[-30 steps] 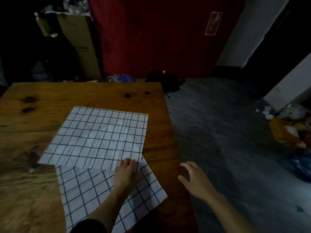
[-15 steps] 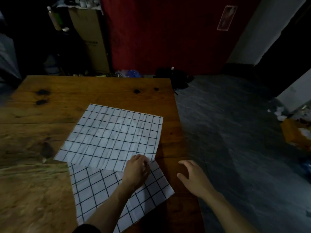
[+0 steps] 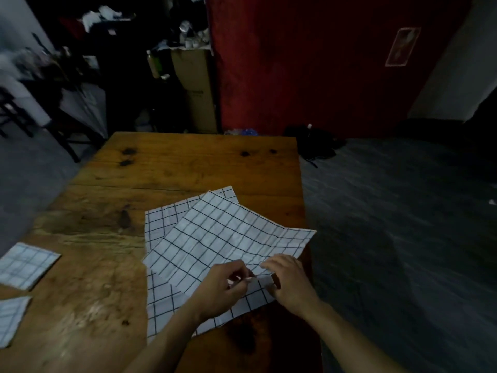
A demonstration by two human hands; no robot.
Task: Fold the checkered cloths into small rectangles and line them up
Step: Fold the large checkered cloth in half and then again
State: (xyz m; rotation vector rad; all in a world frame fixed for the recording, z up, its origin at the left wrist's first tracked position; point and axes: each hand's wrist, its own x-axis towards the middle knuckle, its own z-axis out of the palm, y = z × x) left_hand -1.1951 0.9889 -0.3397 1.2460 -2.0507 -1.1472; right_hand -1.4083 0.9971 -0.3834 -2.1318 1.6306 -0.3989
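Observation:
Two white cloths with a black check lie overlapped near the right edge of the wooden table (image 3: 188,162). The top cloth (image 3: 228,232) is turned at an angle, and one corner hangs past the table edge. The lower cloth (image 3: 166,302) shows beneath it on the near left, with a strip showing at the far side. My left hand (image 3: 228,285) and my right hand (image 3: 287,281) both pinch the top cloth's near edge, close together. Two folded checkered rectangles, one farther (image 3: 25,265) and one nearer (image 3: 10,319), lie at the table's left edge.
The table's right edge drops to a dark grey floor (image 3: 403,238). Behind the table stand a red wall (image 3: 322,63), a cardboard box (image 3: 196,90) with clutter on top, and a black bag (image 3: 317,144) on the floor. A chair (image 3: 53,114) stands at the far left.
The top cloth has been turned and pulled toward the right edge. My right hand moved from the bare table onto the cloth's near edge, beside my left hand. The view swung left, revealing the folded cloths.

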